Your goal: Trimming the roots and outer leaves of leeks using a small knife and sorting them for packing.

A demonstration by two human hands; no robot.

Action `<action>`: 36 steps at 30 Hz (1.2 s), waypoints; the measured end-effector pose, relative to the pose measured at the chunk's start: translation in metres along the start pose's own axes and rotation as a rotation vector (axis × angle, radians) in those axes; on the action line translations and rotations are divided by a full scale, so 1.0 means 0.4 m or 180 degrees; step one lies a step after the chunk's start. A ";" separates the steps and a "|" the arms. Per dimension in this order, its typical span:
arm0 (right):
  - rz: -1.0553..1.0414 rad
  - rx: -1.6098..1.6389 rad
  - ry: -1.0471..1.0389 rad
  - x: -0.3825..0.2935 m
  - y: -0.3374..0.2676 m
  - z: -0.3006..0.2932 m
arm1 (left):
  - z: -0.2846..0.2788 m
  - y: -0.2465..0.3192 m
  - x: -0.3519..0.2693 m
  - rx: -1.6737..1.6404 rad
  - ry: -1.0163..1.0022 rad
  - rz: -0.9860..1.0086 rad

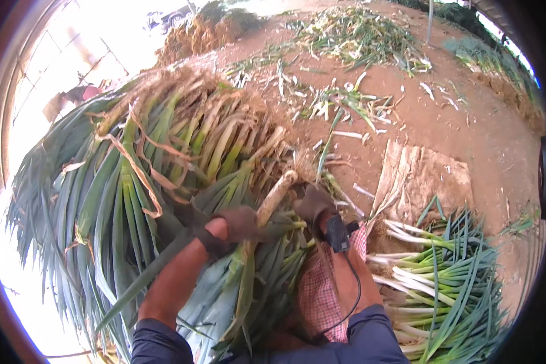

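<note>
My left hand (239, 223), in a brown glove, is closed around a leek (275, 195) whose soil-stained shaft slants up to the right. A long green leaf trails from under that wrist to the lower left. Close to the leek's root end is my right hand (316, 204), also gloved, its fingers curled and partly blurred. Whether it grips anything I cannot tell. A large heap of unpeeled leeks (127, 191) with dry brown outer leaves lies to the left and under my left arm. On the right, cleaned leeks (418, 282) with white shafts lie in a pile.
A tan sack (425, 182) lies flat on the bare earth floor (487, 136). Leaf trimmings (355, 102) are scattered ahead, with a larger heap of trimmings (364, 36) beyond. More leeks (487, 59) stand at the far right. A black device (338, 233) with a cable sits on my right wrist.
</note>
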State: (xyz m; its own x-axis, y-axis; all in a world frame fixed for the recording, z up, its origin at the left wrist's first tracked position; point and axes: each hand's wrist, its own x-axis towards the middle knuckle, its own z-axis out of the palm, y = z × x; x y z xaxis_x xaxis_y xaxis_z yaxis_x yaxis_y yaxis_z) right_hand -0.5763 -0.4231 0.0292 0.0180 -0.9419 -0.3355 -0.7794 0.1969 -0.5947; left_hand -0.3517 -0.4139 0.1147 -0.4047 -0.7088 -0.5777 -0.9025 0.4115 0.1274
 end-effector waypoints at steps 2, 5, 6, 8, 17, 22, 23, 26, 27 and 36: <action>0.0083 0.0259 0.0178 -0.019 0.028 -0.003 | 0.007 -0.007 0.037 -0.0038 0.0163 0.0076; -0.0105 0.0779 0.0513 0.000 0.052 0.049 | -0.044 -0.027 0.057 -0.0057 0.0891 -0.0254; -0.0090 0.0785 0.0464 -0.008 0.057 0.061 | -0.078 -0.028 0.065 -0.0326 0.1071 -0.0255; 0.0064 0.0766 0.0392 -0.027 0.064 0.072 | -0.154 -0.033 0.109 -0.0566 0.1347 -0.0201; -0.0902 0.1888 -0.0350 -0.254 0.000 0.027 | -0.109 -0.179 0.223 -0.0119 0.1036 -0.0755; -0.1086 0.1785 -0.0624 -0.360 -0.006 0.007 | -0.050 -0.185 0.160 -0.1337 0.1298 -0.0647; -0.1084 0.1785 -0.0641 -0.369 -0.007 0.008 | -0.052 -0.192 0.156 -0.1369 0.1334 -0.0593; -0.0913 0.1489 -0.0968 -0.382 -0.002 0.019 | -0.071 -0.153 0.133 -0.1190 0.1294 -0.0482; -0.0926 0.1426 -0.0995 -0.390 0.002 0.021 | -0.082 -0.114 0.124 -0.0994 0.1214 -0.0401; -0.0799 0.1177 -0.0923 -0.362 0.018 0.042 | 0.012 -0.028 0.116 0.0600 0.0141 0.0077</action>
State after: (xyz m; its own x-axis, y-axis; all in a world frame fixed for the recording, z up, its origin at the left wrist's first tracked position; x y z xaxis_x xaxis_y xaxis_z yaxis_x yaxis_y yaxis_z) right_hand -0.5741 -0.2808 0.0611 0.3889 -0.8687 -0.3067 -0.4569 0.1072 -0.8831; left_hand -0.3595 -0.4485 0.0826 -0.4359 -0.7202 -0.5397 -0.8504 0.5258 -0.0149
